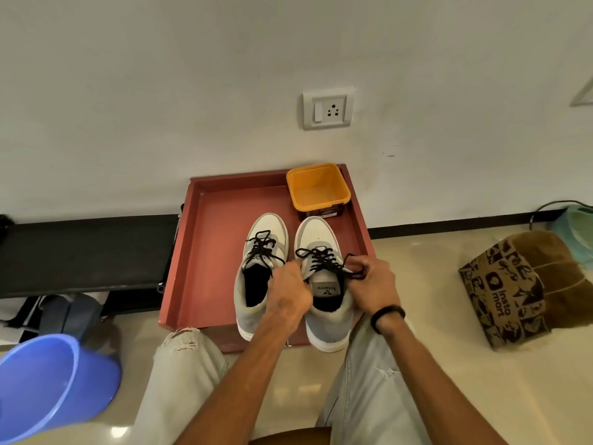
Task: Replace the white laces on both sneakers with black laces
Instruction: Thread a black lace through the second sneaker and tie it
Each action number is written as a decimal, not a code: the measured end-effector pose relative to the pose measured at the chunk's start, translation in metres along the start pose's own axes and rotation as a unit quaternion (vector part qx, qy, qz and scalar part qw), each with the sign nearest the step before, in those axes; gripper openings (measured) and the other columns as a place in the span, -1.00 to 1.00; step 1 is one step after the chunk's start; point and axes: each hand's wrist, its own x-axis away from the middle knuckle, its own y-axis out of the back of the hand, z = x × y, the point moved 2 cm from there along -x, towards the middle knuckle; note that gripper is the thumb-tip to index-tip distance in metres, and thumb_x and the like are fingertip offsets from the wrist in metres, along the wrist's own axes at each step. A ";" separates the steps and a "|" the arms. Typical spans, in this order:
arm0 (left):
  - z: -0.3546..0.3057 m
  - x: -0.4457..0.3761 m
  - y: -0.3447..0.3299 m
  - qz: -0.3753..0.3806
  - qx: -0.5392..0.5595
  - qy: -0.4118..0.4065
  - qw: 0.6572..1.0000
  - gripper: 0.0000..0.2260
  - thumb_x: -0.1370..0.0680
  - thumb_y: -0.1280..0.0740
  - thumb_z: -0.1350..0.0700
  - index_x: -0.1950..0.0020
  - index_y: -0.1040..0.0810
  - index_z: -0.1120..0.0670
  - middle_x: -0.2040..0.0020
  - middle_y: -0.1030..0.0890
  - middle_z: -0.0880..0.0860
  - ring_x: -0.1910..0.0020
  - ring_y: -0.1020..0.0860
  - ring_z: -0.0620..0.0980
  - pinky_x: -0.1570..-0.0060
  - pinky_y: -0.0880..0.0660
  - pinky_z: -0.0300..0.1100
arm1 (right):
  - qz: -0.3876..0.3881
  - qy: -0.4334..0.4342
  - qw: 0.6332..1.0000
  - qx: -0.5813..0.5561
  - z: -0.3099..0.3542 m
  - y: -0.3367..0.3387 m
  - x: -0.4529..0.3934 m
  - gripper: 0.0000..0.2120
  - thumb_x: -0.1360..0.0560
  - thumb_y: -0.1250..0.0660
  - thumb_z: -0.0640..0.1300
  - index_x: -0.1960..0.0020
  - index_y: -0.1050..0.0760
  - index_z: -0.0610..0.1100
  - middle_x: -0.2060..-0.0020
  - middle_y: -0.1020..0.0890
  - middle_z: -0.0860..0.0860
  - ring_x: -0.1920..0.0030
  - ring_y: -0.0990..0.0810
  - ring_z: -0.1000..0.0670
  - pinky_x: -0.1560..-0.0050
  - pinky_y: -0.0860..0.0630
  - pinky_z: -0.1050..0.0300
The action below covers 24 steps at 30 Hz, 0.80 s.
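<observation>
Two grey-and-white sneakers stand side by side on a red tray (205, 252), toes toward the wall. The left sneaker (256, 271) carries a black lace (261, 248) tied over its tongue. The right sneaker (327, 284) is threaded with a black lace (324, 260) too. My left hand (288, 290) is at the upper left eyelets of the right sneaker and pinches the lace there. My right hand (373, 284) pinches the lace's other end at the shoe's right side. No white laces show.
An orange tub (317, 187) stands on the tray's far right corner by the wall. A blue bucket (51, 383) is at the lower left, a printed paper bag (503, 297) on the floor to the right, and a dark low bench (83, 252) to the left.
</observation>
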 end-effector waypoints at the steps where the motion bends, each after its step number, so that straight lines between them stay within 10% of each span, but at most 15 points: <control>1: 0.001 0.001 -0.001 -0.004 -0.008 0.009 1.000 -0.76 -0.52 -0.36 0.24 -0.18 -0.62 0.10 -0.03 -0.67 0.14 0.00 -0.66 0.17 -0.04 -0.66 0.05 | -0.005 0.027 0.998 0.050 0.005 -0.004 0.008 -0.72 -0.42 -0.47 -0.23 -0.08 -0.63 0.02 0.03 -0.70 0.08 0.00 -0.65 -0.01 0.02 -0.57 0.11; 6: -0.009 0.022 -0.007 -0.076 -0.020 -0.070 0.994 -0.58 -0.51 -0.48 0.08 -0.26 -0.35 0.04 -0.14 -0.53 0.06 -0.05 -0.59 0.13 0.00 -0.60 -0.02 | -0.076 0.129 0.979 0.141 0.026 -0.007 0.039 -0.59 -0.43 -0.53 -0.09 -0.04 -0.31 0.09 -0.06 -0.38 0.08 0.00 -0.48 0.01 0.07 -0.56 0.08; 10: -0.024 0.045 -0.009 -0.135 -0.176 -0.213 0.952 -0.60 -0.36 -0.58 0.10 -0.08 -0.48 -0.01 -0.27 -0.38 0.07 -0.25 -0.39 0.13 -0.19 -0.49 0.01 | -0.123 0.068 0.990 0.002 0.028 0.004 0.038 -0.81 -0.53 -0.44 -0.13 0.08 -0.42 0.03 0.14 -0.57 0.11 0.16 -0.58 0.08 0.17 -0.53 0.18; 15: -0.035 0.029 -0.007 -0.020 -0.351 -0.169 0.921 -0.61 -0.45 -0.36 0.23 -0.27 -0.53 -0.01 -0.66 0.24 0.18 -0.59 0.35 0.36 -0.54 0.24 0.35 | -0.101 -0.119 0.929 -0.336 0.021 0.033 0.005 -0.76 -0.51 -0.45 -0.32 -0.10 -0.52 -0.10 0.25 -0.71 -0.11 0.36 -0.65 0.04 0.23 -0.65 0.03; 24: -0.050 0.017 -0.011 0.001 -0.439 -0.288 0.851 -0.57 -0.53 -0.33 0.13 -0.40 -0.48 0.15 -0.66 0.05 0.26 -0.62 0.23 0.35 -0.52 0.34 0.34 | -0.114 -0.011 0.978 -0.173 0.015 0.017 0.034 -0.51 -0.54 -0.35 -0.33 -0.31 -0.40 0.14 -0.15 -0.56 0.14 -0.13 -0.59 0.14 -0.19 -0.62 0.10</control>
